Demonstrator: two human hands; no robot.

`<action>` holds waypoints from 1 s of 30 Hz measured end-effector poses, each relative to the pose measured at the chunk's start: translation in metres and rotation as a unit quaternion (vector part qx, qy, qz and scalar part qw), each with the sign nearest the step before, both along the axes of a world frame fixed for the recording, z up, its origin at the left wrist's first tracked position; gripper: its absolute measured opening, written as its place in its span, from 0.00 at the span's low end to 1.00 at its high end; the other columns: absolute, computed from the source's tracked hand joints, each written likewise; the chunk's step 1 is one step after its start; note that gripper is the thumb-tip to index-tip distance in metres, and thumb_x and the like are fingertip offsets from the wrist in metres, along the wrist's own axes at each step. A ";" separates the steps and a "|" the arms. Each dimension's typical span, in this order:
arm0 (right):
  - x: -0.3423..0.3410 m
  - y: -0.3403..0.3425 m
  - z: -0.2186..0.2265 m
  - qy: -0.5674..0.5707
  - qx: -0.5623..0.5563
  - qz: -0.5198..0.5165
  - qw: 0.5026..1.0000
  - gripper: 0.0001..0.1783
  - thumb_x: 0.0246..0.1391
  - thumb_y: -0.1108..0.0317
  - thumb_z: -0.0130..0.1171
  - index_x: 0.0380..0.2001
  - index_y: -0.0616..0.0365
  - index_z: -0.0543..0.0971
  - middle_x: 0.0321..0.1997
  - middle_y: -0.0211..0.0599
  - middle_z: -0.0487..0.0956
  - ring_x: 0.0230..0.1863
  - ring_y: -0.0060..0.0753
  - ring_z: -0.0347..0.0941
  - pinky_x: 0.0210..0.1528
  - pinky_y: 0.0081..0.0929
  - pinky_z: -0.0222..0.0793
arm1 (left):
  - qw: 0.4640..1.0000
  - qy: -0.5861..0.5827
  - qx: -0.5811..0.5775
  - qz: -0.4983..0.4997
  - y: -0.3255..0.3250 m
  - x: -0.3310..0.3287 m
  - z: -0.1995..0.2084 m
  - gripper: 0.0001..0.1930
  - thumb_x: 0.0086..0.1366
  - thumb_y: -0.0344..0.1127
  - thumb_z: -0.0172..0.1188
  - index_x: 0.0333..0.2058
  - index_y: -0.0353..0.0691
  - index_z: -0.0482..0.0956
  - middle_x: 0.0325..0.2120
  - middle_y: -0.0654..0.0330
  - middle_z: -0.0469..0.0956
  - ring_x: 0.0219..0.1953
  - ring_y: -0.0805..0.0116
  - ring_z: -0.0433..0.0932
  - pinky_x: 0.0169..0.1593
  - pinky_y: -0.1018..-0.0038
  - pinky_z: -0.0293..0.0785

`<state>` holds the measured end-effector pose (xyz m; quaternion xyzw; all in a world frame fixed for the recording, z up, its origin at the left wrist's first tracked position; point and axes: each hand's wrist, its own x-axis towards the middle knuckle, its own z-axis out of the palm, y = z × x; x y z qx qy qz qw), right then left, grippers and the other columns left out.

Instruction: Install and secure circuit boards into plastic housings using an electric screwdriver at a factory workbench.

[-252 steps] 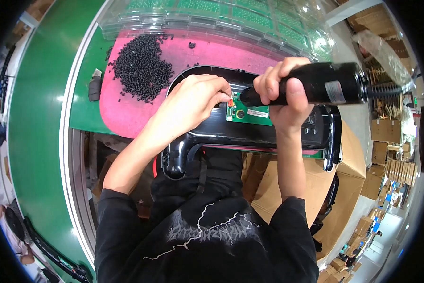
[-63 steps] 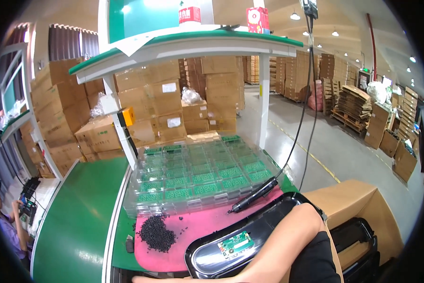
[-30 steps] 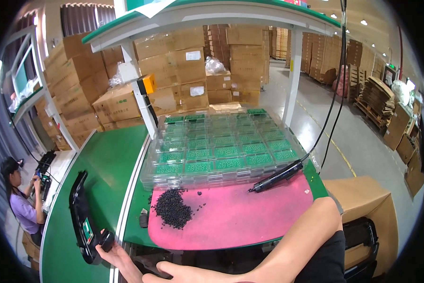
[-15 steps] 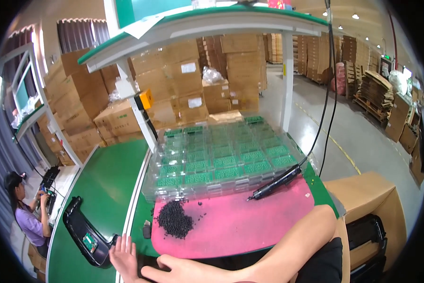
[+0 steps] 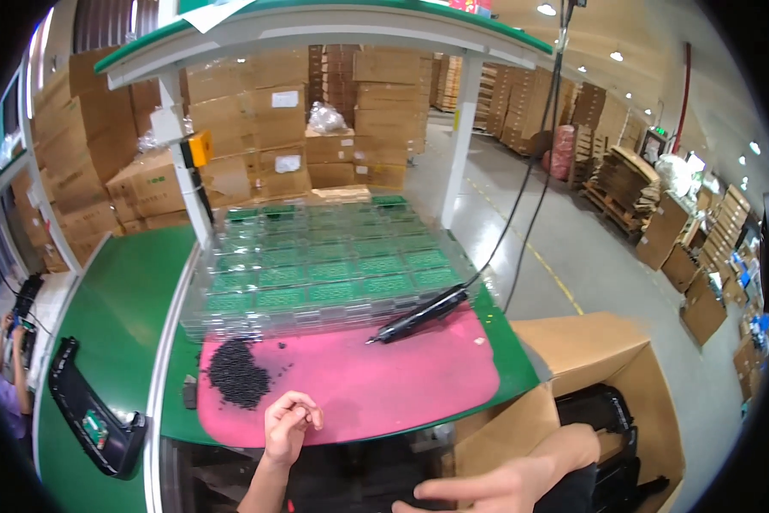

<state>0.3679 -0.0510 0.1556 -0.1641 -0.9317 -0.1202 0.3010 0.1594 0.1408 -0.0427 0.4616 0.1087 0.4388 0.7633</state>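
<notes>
My left hand (image 5: pixel 288 425) is raised at the near edge of the pink mat (image 5: pixel 384 385), its fingers curled together with nothing visible in them. My right hand (image 5: pixel 487 486) is low in the picture, beside the open carton; its fingers reach leftward, apart and bare, partly cut off by the lower edge. A pile of small black pieces, seemingly screws (image 5: pixel 239 376), lies on the mat's left part. A black electric screwdriver (image 5: pixel 423 315) on a cable rests across the mat's far right, against stacked clear plastic trays (image 5: pixel 316 323) of green circuit boards (image 5: pixel 330 293).
An open carton (image 5: pixel 585 342) with black plastic parts (image 5: pixel 598 410) stands at the right. On the green bench (image 5: pixel 132 299) at left lies a long black housing (image 5: pixel 94 410) with a small green board. Another person (image 5: pixel 12 376) works at far left. A shelf post (image 5: pixel 461 141) rises behind the trays.
The view has swung right. My right arm has drawn back from across the mat toward the carton. My left hand has moved right to the mat's edge, its fingers now curled.
</notes>
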 end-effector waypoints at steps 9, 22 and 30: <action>0.015 -0.047 0.041 -0.021 0.157 -0.150 0.976 0.11 0.46 0.77 0.50 0.27 0.73 0.80 0.30 0.53 0.81 0.31 0.42 0.81 0.36 0.34 0.82 | 0.996 0.009 0.023 -0.090 -0.045 0.056 0.007 0.08 0.64 0.28 0.52 0.37 0.29 0.74 0.25 0.54 0.76 0.30 0.67 0.75 0.39 0.72 0.70; 0.115 -0.088 -0.031 0.296 -0.047 -0.382 0.874 0.11 0.41 0.82 0.45 0.14 0.56 0.72 0.15 0.32 0.74 0.14 0.29 0.69 0.18 0.28 0.66 | 0.748 -0.307 0.104 -0.579 -0.091 0.136 0.069 0.12 0.59 0.37 0.56 0.27 0.31 0.74 0.15 0.58 0.71 0.18 0.61 0.70 0.22 0.70 0.63; 0.228 -0.250 -0.207 0.093 -0.343 -0.861 0.365 0.23 0.52 0.63 0.52 0.52 0.58 0.69 0.53 0.51 0.75 0.55 0.53 0.71 0.53 0.48 0.70 | 0.403 -0.509 -0.003 -0.761 -0.177 0.172 0.161 0.17 0.59 0.53 0.64 0.29 0.44 0.80 0.25 0.59 0.77 0.26 0.59 0.76 0.27 0.65 0.68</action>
